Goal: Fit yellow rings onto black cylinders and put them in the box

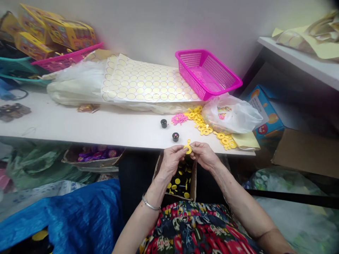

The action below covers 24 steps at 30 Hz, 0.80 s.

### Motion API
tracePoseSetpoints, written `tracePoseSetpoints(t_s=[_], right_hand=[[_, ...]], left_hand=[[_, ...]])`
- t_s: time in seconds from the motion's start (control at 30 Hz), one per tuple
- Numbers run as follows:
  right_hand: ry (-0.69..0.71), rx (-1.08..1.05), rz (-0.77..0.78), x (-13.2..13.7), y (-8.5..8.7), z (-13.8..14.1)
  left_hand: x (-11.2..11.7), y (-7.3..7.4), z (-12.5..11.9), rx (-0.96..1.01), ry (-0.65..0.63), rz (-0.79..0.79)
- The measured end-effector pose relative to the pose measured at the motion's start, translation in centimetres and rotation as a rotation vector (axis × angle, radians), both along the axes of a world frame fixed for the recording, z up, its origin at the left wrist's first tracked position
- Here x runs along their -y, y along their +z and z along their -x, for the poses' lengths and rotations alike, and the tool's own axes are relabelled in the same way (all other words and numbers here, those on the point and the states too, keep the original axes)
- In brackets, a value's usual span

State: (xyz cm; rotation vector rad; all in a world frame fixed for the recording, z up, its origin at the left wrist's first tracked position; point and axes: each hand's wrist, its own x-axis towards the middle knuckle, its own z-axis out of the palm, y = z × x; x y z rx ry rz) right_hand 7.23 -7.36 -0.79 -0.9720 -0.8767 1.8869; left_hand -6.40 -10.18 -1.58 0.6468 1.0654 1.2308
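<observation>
My left hand (pixel 171 159) and my right hand (pixel 203 155) meet just below the table's front edge, and both pinch one small yellow ring piece (pixel 188 148) between their fingertips. Right under them a small cardboard box (pixel 182 180) holds several black and yellow parts. On the white table (pixel 79 123) just beyond stand two little black caps (pixel 175 137), one with pink beads in it. A heap of pink beads (pixel 179 119) and a trail of yellow rings (pixel 203 125) lie behind them.
A pink basket (pixel 208 72) stands at the back right, a clear plastic bag (pixel 231 114) beside it. Sheets of round stickers (pixel 143 83) lie over white bags. Yellow boxes (pixel 53 31) are stacked far left. A blue bag (pixel 71 215) and cartons crowd the floor.
</observation>
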Motion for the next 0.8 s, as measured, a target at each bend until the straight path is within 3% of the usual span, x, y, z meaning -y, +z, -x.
tracePoseSetpoints(t_s=[0.13,0.23,0.33,0.53,0.67,0.8], right_hand=[[-0.144,0.254,-0.103,0.5,-0.6,1.7],[-0.185,0.476,-0.355,1.0,-0.3,2.8],[-0.144,0.608,-0.628,1.1,0.3,3.5],[-0.065,0.838,-0.896,-0.9,0.4,3.5],[-0.008,0.988,-0.993,-3.4,0.5,3.8],[0.185,1.251,-0.97,-5.4,1.1,4.5]], left_hand=[[-0.4,-0.3,0.1,0.03,0.166,0.011],[-0.6,0.0,0.0,0.109,0.336,0.08],[-0.8,0.5,0.0,0.224,0.399,0.106],[-1.3,0.9,0.9,0.303,0.365,0.122],[-2.4,0.2,1.7,0.142,0.44,0.03],[-3.9,-1.5,2.6,-0.029,0.564,0.06]])
